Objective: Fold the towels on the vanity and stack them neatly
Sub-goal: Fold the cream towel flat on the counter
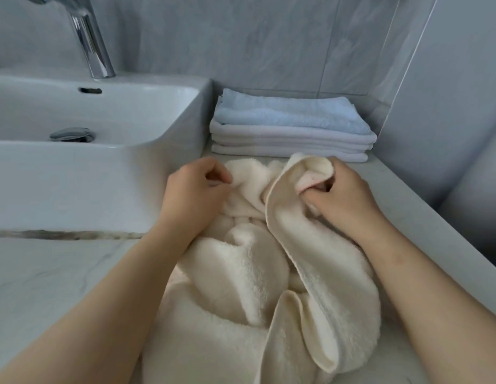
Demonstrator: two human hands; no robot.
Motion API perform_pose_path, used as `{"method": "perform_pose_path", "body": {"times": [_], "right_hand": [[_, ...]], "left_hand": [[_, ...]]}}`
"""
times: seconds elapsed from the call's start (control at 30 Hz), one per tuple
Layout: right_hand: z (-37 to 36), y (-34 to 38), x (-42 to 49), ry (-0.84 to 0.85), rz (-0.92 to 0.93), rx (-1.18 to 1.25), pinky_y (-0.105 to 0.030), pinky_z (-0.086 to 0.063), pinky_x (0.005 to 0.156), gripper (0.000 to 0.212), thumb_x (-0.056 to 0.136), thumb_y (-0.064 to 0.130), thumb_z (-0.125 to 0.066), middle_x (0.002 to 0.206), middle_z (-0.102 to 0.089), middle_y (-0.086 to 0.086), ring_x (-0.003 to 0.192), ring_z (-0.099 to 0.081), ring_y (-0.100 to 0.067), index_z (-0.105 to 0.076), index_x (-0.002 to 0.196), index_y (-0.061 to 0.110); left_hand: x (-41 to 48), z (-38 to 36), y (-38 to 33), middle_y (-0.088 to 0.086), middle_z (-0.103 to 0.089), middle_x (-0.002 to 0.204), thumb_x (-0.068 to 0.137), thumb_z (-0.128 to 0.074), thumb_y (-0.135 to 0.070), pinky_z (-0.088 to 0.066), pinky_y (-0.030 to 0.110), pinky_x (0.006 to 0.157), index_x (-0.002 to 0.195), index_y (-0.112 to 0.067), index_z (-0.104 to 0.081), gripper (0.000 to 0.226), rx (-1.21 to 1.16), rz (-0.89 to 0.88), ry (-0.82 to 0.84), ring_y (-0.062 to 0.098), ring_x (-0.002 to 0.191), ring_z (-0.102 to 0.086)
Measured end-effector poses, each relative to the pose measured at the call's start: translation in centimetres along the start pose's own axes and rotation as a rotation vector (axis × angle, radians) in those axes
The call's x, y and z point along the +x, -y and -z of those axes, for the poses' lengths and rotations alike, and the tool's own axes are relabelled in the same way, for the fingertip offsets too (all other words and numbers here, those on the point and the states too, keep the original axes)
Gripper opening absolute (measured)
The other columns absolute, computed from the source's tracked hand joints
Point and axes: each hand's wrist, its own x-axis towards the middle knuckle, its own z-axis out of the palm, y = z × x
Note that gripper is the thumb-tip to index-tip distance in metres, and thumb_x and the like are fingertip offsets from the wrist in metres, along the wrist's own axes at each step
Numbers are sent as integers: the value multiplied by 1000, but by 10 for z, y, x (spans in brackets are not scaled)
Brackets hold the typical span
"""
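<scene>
A large cream towel [241,273] lies crumpled on the marble vanity top [47,273], between my forearms. My right hand [344,192] grips a raised edge of it, the cloth folded over my fingers. My left hand [197,189] has curled fingers that pinch the towel's far left part. Behind the towel, against the wall, sits a neat stack of folded towels: a pale blue towel [285,113] on top of white towels [291,142].
A white basin [102,167] stands to the left with its side wall close to my left hand. A chrome tap [89,37] rises behind it. Grey tiled wall [449,106] bounds the counter on the right and at the back.
</scene>
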Motion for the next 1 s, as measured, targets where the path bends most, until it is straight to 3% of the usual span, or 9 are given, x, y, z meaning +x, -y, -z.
{"method": "perform_pose_path", "body": {"times": [0.13,0.23,0.33,0.4,0.47,0.63,0.8,0.87,1.0], "right_hand": [[12,-7,7,-230,-82,129,-17,-36,56,19,83,20,-63,78,-55,14,70,-50,1,-51,98,21],[13,-13,11,-268,-183,152,-23,-41,64,35,87,25,-61,93,-59,8,81,-55,-10,-45,119,25],[8,-13,9,-66,-284,296,-32,-42,92,68,84,46,-61,125,-48,2,108,-53,-16,-25,140,34],[0,-5,0,112,-199,291,-27,-37,88,67,82,42,-66,124,-44,10,106,-50,-8,-28,137,35],[-11,-4,-4,232,-48,116,-23,-34,88,80,77,26,-74,132,-41,14,116,-44,-5,-26,140,37],[-16,-10,3,147,-95,125,-25,-42,66,61,77,6,-63,107,-57,-4,87,-57,-18,-38,124,36],[-1,-18,9,-12,-140,-32,-35,-47,72,51,77,9,-58,92,-54,1,84,-56,-23,-37,116,35],[-2,-18,6,53,-97,-141,-41,-49,82,60,76,15,-60,105,-54,-1,95,-56,-25,-33,124,37],[-11,-16,4,225,-59,-266,-38,-46,91,63,76,23,-64,126,-51,-4,112,-54,-27,-39,132,38]], "left_hand": [[1,3,-3,-16,-56,69,77,-58,-2,-32,-3,61,74,-19,-61,18,2,-44,-106,-8,67,-50],[-1,-3,-3,-15,-53,97,82,-62,-10,-35,8,79,108,-20,-58,27,-62,-99,-89,5,89,-48],[-3,-8,0,-8,-49,114,79,-71,-35,-51,30,75,135,-31,-35,66,-155,132,208,16,94,-56],[-5,-9,0,-1,-56,107,75,-72,-41,-47,25,51,135,-33,-31,73,-20,229,401,16,73,-58],[-5,-10,1,-2,-60,101,77,-73,-30,-49,27,58,131,-29,-40,63,24,187,400,17,75,-60],[1,6,-8,11,-69,86,78,-68,-2,-57,33,59,105,-12,-62,30,-767,423,395,23,69,-69],[9,7,-5,11,-62,104,71,-70,-26,-54,36,80,132,-8,-50,66,-1203,418,513,24,95,-60],[4,-1,-6,-1,-63,109,64,-77,-30,-53,29,80,129,-15,-50,73,-1076,360,435,14,99,-61],[-11,-12,-8,-10,-57,117,66,-83,-31,-49,21,88,135,-27,-40,82,-158,93,571,5,103,-58]]}}
